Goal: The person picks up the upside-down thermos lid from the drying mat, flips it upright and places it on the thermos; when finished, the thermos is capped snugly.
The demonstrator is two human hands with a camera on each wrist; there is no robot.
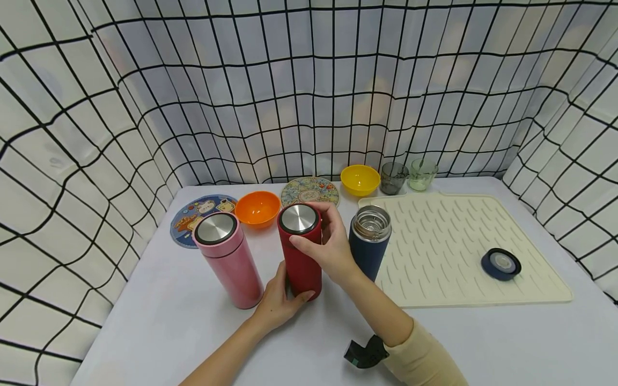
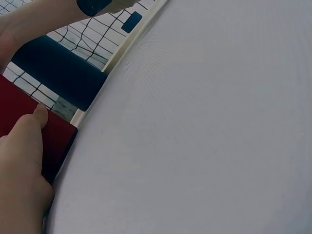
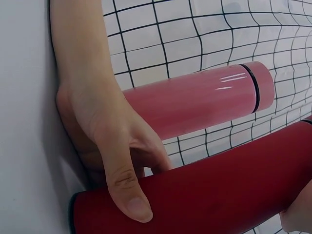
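A red thermos [image 1: 301, 257] with a steel-topped lid [image 1: 299, 219] stands upright on the table in the head view. Low on its body, my left hand [image 1: 279, 304] grips it near the base. My right hand [image 1: 334, 244] holds the same thermos at the top, thumb across the front of the lid and fingers round the far side. To the left is a pink thermos [image 1: 232, 268] with its lid on. On the right stands a navy thermos [image 1: 369, 252] without a lid, its steel mouth showing. The right wrist view shows the left thumb [image 3: 129, 195] against the red body.
A cream drying mat [image 1: 449, 257] carries a navy lid [image 1: 501, 264] at right. Along the back are an orange bowl [image 1: 258, 209], a yellow bowl [image 1: 360, 180], two glasses [image 1: 421, 176], a patterned round mat [image 1: 309, 192] and a blue cartoon mat [image 1: 185, 228]. Black netting [image 1: 314, 96] surrounds the table.
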